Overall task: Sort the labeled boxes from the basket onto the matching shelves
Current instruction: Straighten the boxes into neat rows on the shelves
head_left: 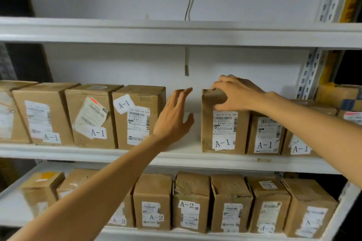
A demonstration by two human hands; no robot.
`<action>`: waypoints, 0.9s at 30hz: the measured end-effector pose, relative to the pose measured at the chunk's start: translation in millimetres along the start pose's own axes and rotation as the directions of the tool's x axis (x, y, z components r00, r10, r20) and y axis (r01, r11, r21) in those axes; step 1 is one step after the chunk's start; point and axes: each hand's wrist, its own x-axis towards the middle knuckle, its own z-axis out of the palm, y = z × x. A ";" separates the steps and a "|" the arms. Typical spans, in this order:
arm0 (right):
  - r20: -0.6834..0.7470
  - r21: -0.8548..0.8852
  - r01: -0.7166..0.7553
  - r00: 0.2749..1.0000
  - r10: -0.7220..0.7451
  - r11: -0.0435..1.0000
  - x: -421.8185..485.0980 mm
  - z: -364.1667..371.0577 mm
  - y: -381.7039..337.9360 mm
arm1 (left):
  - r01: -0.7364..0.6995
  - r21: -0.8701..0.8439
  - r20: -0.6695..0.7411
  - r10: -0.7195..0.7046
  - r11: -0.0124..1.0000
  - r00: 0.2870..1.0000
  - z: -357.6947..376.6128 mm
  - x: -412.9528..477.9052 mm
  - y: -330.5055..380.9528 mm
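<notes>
A-1 box (pixel 225 131) upright, label facing you.
Your right hand (pixel 236 94) grips its top (left hand (pixel 174 117) spread, just left of it).

1. Looks like matt brown cardboard, creased and scuffed at the top edge: A-1 box (pixel 225 129).
2. Looks like white paper, matt, wrinkled: label (pixel 223 144).
3. Shows smooth white-painted metal, faint sheen: shelf (pixel 117 154).
4. Shows perforated pale-painted metal: upright (pixel 310 72).

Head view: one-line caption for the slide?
Right hand grips the top of an A-1 box on the middle shelf; open left hand hovers left of it.
</notes>
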 end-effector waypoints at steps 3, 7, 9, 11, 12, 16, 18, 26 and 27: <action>-0.065 0.002 0.073 0.995 -0.072 0.997 24.8 4.3 -50.8 | 0.096 0.215 -0.188 -0.055 0.972 0.981 -37.0 -16.2 -30.4; -0.105 0.132 0.161 0.983 -0.147 0.978 60.8 20.4 -119.4 | 0.475 0.132 -0.276 -0.428 0.870 0.861 -70.5 -46.8 -74.0; -0.125 0.163 0.184 0.978 -0.165 0.969 79.7 26.8 -146.9 | 0.538 0.026 -0.214 -0.521 0.842 0.826 -75.4 -62.8 -88.5; -0.112 0.173 0.189 0.979 -0.171 0.967 96.0 32.3 -165.6 | 0.570 -0.015 -0.163 -0.564 0.822 0.809 -74.5 -75.7 -98.9; -0.078 0.179 0.178 0.983 -0.166 0.968 102.7 35.8 -170.4 | 0.580 -0.021 -0.135 -0.577 0.814 0.805 -72.9 -80.4 -102.7; 0.051 0.199 0.127 0.989 -0.140 0.972 109.5 48.2 -166.4 | 0.601 -0.136 -0.098 -0.615 0.787 0.783 -66.8 -84.8 -100.4; 0.037 0.184 0.130 0.990 -0.139 0.974 104.8 48.2 -156.2 | 0.596 -0.193 -0.098 -0.620 0.779 0.779 -61.6 -82.3 -96.8; 0.078 0.145 0.101 0.990 -0.113 0.984 66.5 31.0 -98.8 | 0.544 -0.263 0.078 -0.544 0.797 0.835 -12.4 -79.7 -64.5; 0.088 0.137 0.093 0.991 -0.106 0.986 61.5 28.0 -92.8 | 0.544 -0.275 0.104 -0.538 0.793 0.836 -7.8 -76.8 -57.8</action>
